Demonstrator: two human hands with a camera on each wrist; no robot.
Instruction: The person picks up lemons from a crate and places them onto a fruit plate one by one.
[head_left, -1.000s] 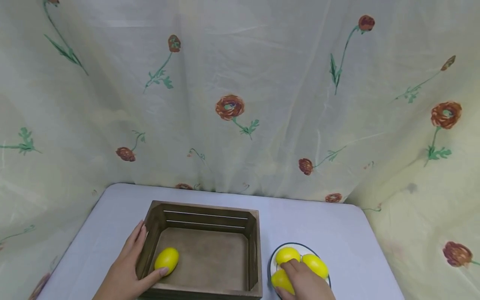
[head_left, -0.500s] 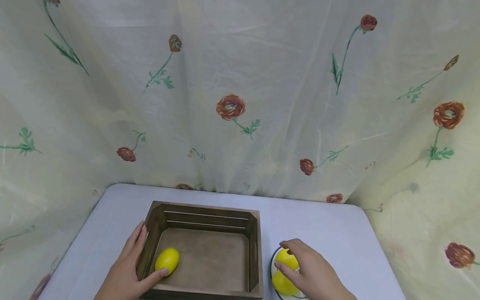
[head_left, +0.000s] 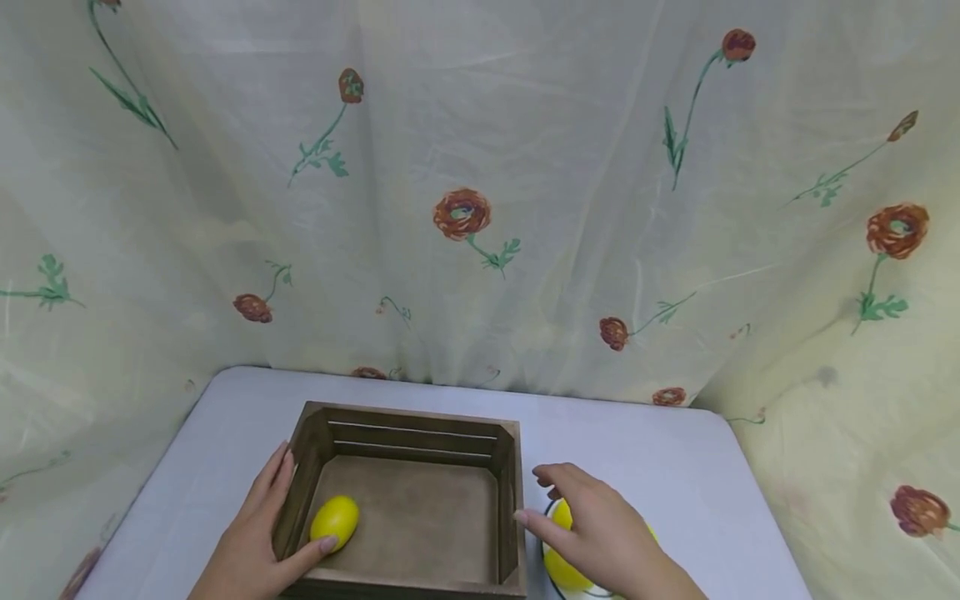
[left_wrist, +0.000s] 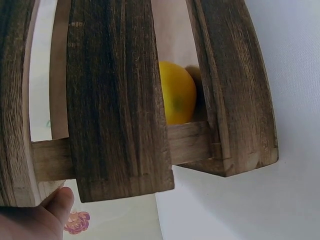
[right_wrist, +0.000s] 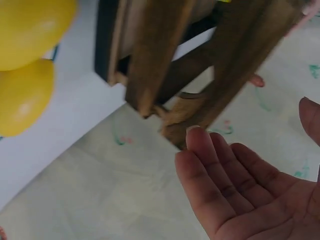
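Note:
A brown slatted wooden crate [head_left: 408,500] stands on the table with one lemon [head_left: 334,521] inside, near its left wall. My left hand [head_left: 251,533] holds the crate's front left corner, fingers along the outside and thumb over the rim. In the left wrist view, the lemon [left_wrist: 177,95] shows yellow between the slats. My right hand [head_left: 600,529] holds nothing; it hovers above a dark-rimmed white plate [head_left: 551,571], fingertips close to the crate's right wall. Lemons [head_left: 562,571] lie on that plate, partly hidden by the hand. Two of these lemons [right_wrist: 25,100] appear in the right wrist view.
A white cloth covers the table [head_left: 652,442]. Behind it and at both sides hangs a pale curtain [head_left: 525,125] printed with red flowers. The plate sits just right of the crate, with a narrow gap between them.
My right hand has let go of a lemon on the plate, risen with its fingers spread, and moved left toward the crate. The left hand and crate stay in place.

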